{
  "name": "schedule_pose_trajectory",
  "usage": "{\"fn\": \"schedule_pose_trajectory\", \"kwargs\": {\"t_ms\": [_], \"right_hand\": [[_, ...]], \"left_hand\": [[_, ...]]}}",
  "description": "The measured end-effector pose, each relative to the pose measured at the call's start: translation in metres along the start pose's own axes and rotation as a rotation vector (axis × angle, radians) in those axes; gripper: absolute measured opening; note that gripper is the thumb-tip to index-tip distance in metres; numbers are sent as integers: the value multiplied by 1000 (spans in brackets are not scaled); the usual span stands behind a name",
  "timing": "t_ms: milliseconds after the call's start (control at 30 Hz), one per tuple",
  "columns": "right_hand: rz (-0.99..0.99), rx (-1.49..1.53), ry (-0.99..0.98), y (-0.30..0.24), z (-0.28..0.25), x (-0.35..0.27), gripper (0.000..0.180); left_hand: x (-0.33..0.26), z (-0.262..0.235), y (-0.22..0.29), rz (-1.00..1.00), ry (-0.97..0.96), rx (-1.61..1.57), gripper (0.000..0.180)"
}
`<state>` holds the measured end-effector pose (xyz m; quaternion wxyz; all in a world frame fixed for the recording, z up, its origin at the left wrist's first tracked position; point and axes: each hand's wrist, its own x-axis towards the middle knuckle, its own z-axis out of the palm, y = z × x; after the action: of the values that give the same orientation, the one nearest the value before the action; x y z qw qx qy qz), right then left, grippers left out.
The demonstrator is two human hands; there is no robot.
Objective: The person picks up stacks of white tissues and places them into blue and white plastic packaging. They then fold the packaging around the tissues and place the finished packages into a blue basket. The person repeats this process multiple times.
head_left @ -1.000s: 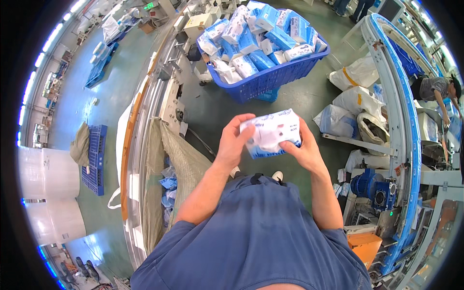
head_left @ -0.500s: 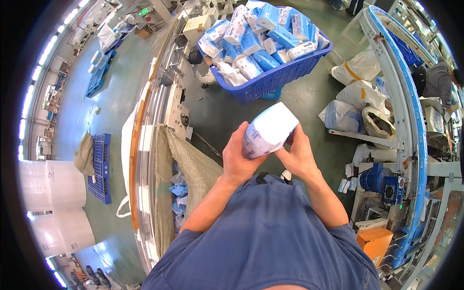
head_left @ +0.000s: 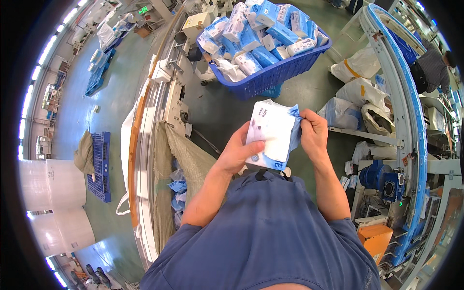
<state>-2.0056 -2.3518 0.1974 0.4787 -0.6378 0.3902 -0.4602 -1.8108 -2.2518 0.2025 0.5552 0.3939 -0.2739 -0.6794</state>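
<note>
A white and blue tissue pack (head_left: 271,131) is held in front of my waist. My left hand (head_left: 239,148) grips its left side, with the thumb lying across the printed face. At the opposite side my right hand (head_left: 313,131) pinches the blue plastic wrapper, which is crumpled and pulled away from the pack there. White tissue shows beside the loosened film. Beyond my hands stands a blue plastic basket (head_left: 270,82), heaped with blue and white tissue packs (head_left: 282,34).
A conveyor with a blue edge (head_left: 419,145) curves along the right, white sacks (head_left: 362,67) beside it. On the left runs a machine rail (head_left: 140,145) with a beige woven sack (head_left: 186,164). A blue pallet (head_left: 100,166) lies further left. Another person (head_left: 430,67) stands far right.
The pack has turned so its broad printed face shows. My right hand has moved right and up, and the wrapper at that side has come open.
</note>
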Motion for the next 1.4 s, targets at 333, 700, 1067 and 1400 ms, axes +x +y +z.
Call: {"fn": "schedule_pose_trajectory", "kwargs": {"t_ms": [333,700,1067,1400], "right_hand": [[90,52,28,-4,17,-7,24],[173,167,-605,9,25,-22,37],[185,233,-865,-49,8,29,98],[63,91,-707,-56,44,39,73]], "left_hand": [[8,0,-26,127,108,-181,66],[-17,-5,-1,-16,-222,106,67],[-37,-23,27,143,175,565,52],[-95,-113,17,463,489,884,36]]}}
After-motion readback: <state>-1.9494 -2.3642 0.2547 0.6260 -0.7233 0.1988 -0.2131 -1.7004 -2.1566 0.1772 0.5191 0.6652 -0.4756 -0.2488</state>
